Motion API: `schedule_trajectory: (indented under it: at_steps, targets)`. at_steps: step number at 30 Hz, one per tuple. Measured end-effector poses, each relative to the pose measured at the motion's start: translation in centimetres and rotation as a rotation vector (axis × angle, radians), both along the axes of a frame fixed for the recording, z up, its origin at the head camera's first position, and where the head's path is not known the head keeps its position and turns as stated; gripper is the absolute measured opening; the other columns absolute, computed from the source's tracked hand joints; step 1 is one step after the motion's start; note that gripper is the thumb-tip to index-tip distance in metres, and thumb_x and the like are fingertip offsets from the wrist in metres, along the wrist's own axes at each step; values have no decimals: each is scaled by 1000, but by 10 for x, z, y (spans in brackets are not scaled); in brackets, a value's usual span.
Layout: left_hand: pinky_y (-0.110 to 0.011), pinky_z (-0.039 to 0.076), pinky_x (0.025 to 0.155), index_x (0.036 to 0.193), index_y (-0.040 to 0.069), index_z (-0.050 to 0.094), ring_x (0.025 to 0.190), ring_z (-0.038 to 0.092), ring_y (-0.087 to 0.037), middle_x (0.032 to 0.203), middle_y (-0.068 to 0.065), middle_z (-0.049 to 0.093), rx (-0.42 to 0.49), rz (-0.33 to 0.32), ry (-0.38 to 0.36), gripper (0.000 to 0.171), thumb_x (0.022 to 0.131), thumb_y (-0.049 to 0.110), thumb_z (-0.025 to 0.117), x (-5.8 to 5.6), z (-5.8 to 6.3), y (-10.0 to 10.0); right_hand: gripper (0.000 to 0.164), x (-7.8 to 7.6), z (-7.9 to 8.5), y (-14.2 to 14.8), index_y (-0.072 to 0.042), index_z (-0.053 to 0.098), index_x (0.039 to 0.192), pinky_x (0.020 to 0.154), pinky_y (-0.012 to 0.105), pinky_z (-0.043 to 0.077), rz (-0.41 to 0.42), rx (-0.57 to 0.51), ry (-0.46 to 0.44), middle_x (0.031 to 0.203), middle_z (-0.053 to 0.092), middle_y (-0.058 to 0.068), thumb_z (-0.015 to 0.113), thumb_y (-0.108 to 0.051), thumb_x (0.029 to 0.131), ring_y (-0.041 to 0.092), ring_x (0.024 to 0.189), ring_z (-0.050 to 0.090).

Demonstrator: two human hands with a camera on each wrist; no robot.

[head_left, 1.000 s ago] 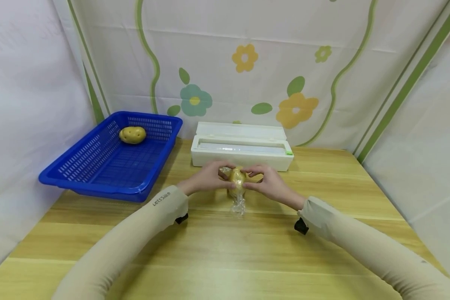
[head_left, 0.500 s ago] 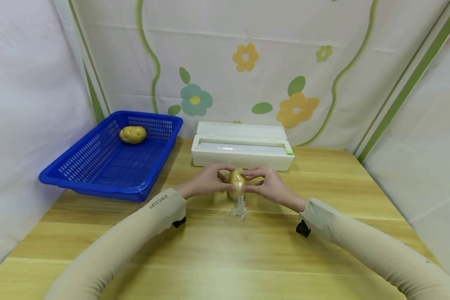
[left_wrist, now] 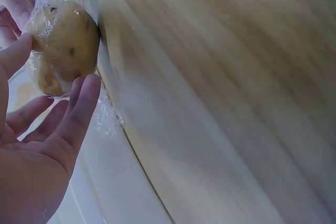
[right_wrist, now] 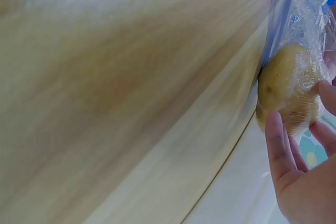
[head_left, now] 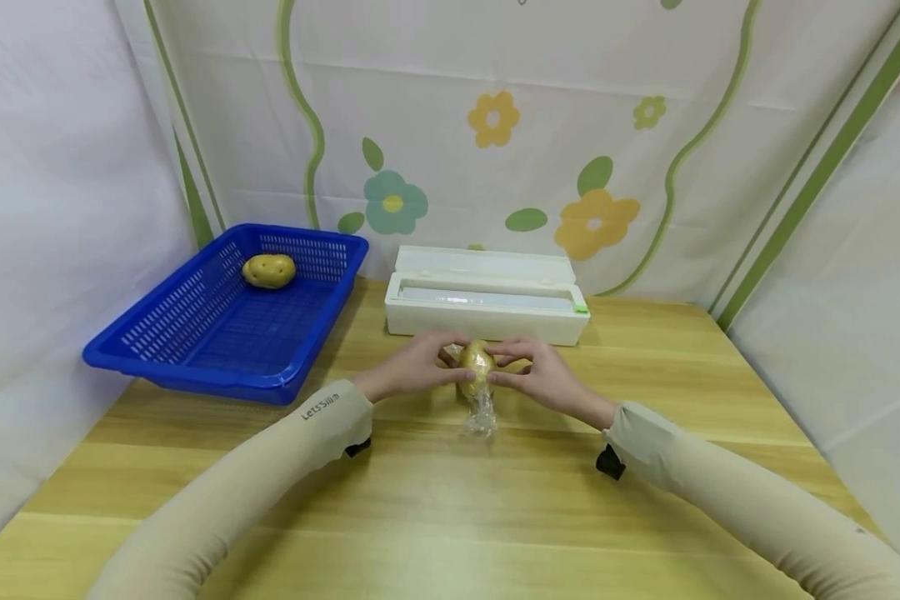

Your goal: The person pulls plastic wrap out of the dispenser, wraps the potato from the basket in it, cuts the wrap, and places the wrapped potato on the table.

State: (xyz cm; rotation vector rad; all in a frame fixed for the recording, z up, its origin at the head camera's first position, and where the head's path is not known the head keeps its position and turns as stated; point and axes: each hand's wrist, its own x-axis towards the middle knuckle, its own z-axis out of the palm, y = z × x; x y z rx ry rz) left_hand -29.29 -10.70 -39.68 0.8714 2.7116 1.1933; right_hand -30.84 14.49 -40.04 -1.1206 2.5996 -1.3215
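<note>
A yellow potato (head_left: 477, 360) in clear plastic wrap is between the two hands at the middle of the wooden table. My left hand (head_left: 418, 364) pinches it from the left, thumb toward me and fingers at the far side. From the right, my right hand (head_left: 543, 375) holds it the same way. A crumpled tail of plastic wrap (head_left: 482, 414) trails from the near end, and another crumpled bit shows at the far end beside the left fingers. In the left wrist view the potato (left_wrist: 73, 43) has the wrap stretched over its skin; the right wrist view shows the wrap (right_wrist: 304, 19) bunched at one end.
Just behind the hands stands a white wrap dispenser box (head_left: 487, 321) with its lid raised and a green tab (head_left: 581, 308) at its right end. A blue basket (head_left: 195, 379) at the left holds another potato (head_left: 268, 271). A flowered curtain (head_left: 435, 108) hangs behind the table.
Both hands keep their hold on the wrapped potato and have hardly moved. The loose tail of wrap has shifted slightly. Basket and dispenser stay in place.
</note>
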Motion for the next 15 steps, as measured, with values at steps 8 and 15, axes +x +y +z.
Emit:
schedule_trajectory:
  at_steps: [8, 15]
  targets:
    - [-29, 52, 81, 140, 9, 52, 104, 62, -19, 137, -9, 53, -62, 48, 90, 62, 90, 43, 71, 4, -2, -4, 44, -3, 2, 3, -3, 64, 129, 76, 34, 56, 32, -19, -8, 126, 60, 12, 75, -21, 90, 30, 104, 63]
    - [-26, 55, 73, 133, 3, 57, 103, 60, -26, 127, -11, 56, -40, -31, 232, 53, 86, 15, 78, 18, 6, -5, 37, -5, 4, 24, 13, 62, 120, 78, 40, 56, 99, -105, -29, 116, 62, 30, 70, 14, 83, 47, 104, 61]
